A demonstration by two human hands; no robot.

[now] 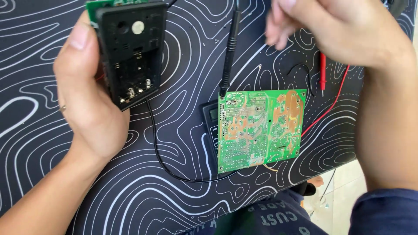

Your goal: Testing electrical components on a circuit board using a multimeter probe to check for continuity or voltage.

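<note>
My left hand (89, 95) grips a black plastic housing (130, 48) with battery springs inside and a green board edge at its top. My right hand (344, 30) hovers at the upper right, fingers curled and blurred, holding nothing that I can make out. Between the hands a black test probe (230, 48) lies on the mat, its tip touching the top left corner of a green circuit board (260, 129). That board lies solder side up over a black meter (210, 126).
A black mat (165, 191) with white contour lines covers the table. A red probe (322, 72) and its red lead (331, 104) lie right of the board. A black lead (159, 148) loops below the housing. The table edge runs along the lower right.
</note>
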